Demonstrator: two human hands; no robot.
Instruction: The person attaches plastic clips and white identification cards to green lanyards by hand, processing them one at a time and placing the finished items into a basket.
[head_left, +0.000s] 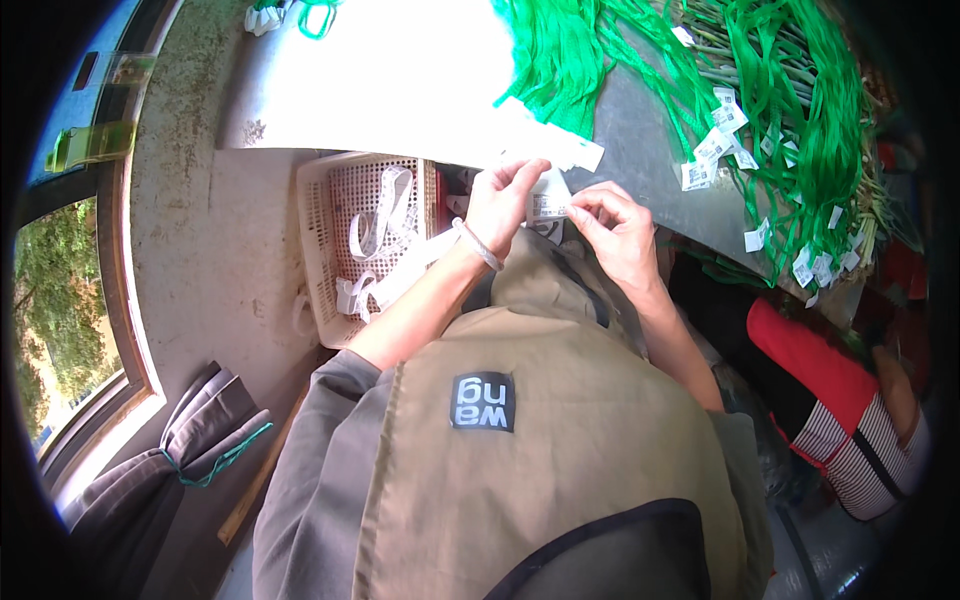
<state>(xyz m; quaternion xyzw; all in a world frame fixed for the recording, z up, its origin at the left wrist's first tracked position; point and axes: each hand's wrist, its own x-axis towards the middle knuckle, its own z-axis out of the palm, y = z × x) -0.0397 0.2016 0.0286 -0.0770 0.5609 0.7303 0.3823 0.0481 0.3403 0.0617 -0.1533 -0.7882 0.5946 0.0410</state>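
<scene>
Both hands are at the worktop's (640, 135) near edge, upper middle of frame, with a small white printed label (549, 204) between them. Right hand (620, 230): thumb and index closed in a pinch on the label's right edge, other fingers curled in. Left hand (495, 205): half-closed, thumb stretched out over the label's left side, fingertips hidden behind; can't tell how firmly it grips, if at all. Braided band (478, 244) on the left wrist.

Just beyond the hands, top center: bunch of green mesh (560, 70), with white tags (572, 150) at its near end. Bigger green mesh heap (815, 110) upper right, over thin stalks (712, 42), more white tags (714, 146) hanging off it.

Left of the hands, below the worktop edge: pale perforated crate (312, 205) with curled white strip (388, 215) inside. Brown apron (600, 390) fills the lower middle. Another person in red and stripes (800, 350) at right. Window (70, 300) far left, tied grey cloth (205, 425) lower left.
</scene>
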